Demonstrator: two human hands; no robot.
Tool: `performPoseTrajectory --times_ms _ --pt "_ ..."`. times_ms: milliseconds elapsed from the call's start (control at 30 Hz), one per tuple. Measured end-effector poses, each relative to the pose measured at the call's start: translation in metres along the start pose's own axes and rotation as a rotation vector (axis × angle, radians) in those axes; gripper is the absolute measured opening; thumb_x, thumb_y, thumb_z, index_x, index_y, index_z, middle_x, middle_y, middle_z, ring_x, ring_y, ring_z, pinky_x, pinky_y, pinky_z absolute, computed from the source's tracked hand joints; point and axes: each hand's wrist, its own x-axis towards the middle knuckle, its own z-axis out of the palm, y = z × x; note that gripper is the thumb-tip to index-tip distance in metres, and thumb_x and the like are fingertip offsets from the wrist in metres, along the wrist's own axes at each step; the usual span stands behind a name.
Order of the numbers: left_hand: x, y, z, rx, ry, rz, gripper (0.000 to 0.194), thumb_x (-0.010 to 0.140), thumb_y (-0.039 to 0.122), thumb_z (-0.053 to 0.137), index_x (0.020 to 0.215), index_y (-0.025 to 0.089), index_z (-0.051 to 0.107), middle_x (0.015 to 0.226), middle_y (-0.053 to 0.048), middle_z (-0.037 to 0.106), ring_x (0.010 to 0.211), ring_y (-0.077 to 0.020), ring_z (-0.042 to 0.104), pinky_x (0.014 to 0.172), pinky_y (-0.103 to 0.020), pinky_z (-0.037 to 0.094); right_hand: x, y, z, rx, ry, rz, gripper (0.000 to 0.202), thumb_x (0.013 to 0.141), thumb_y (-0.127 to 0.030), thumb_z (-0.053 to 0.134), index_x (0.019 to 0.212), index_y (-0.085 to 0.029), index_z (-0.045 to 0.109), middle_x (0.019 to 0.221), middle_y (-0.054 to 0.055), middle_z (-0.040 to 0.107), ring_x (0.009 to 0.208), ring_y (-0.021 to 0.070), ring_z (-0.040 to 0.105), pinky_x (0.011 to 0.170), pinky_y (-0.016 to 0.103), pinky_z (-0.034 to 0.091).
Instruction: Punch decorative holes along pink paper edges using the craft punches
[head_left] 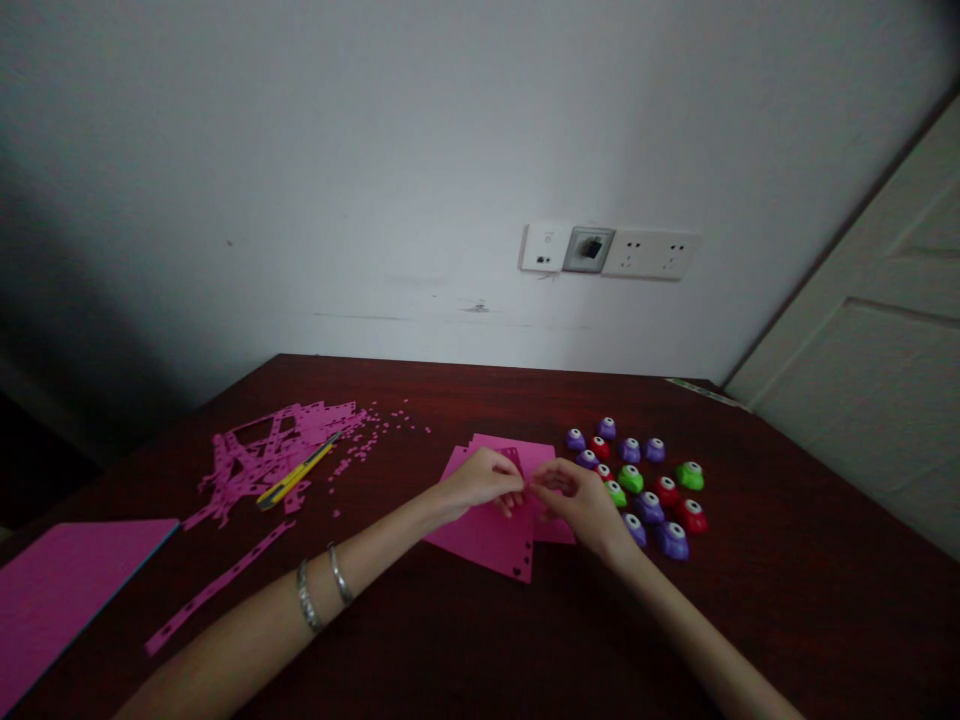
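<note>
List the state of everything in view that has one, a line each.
Left hand: fingers drawn together, contents too small to tell
Right hand: fingers bent, close to the left hand, grip unclear
Pink sheets: overlapping, one with holes along its edge
Paper punches: upright, grouped
Yellow utility knife: lying down, blade position unclear
Pink strip: punched, lying apart
Pink scraps: cut up, heaped
Two rightmost wall sockets: unplugged

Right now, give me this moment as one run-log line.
left hand: over pink sheets; right hand: at sheets' right edge; anything held: unclear; yellow cutter: by pink scraps; coloured punches: right of sheets
</note>
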Motion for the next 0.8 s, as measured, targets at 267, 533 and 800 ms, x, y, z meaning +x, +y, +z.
performPoseTrajectory --times_ms 267,533,800 --pt "-0.0019 0.0024 -0.0017 -0.018 -0.022 -0.026 0.012 0.072 0.015 0.056 0.063 0.012 0.063 0.058 -0.003 0.061 0.05 -0.0078 0.057 0.052 -0.023 0.048 0.0006 0.0008 0.0004 0.12 -0.001 0.085 0.032 0.059 -0.04 0.071 0.076 -0.017 0.057 0.071 0.002 0.063 0.062 0.0155 0.061 0.046 0.025 0.054" --pt "-0.001 0.0004 -0.0022 -0.015 -0.032 -0.053 0.014 0.071 0.013 0.055 0.06 0.011 0.064 0.055 -0.003 0.061 0.048 -0.0094 0.057 0.05 -0.025 0.049 -0.0027 0.0011 0.0031 0.032 0.0 0.019 0.024 0.066 -0.035 0.066 0.078 -0.017 0.057 0.07 0.001 0.06 0.061 0.0141 0.059 0.045 0.025 0.053" --pt "-0.0016 0.0029 -0.0009 0.032 0.001 -0.046 0.015 0.07 0.011 0.053 0.057 0.011 0.061 0.051 -0.002 0.059 0.045 -0.0094 0.056 0.047 -0.024 0.049 -0.0045 -0.0029 0.0061 0.035 0.024 0.016 0.022 0.065 -0.032 0.066 0.077 -0.017 0.057 0.071 0.001 0.059 0.062 0.0147 0.058 0.046 0.026 0.055"
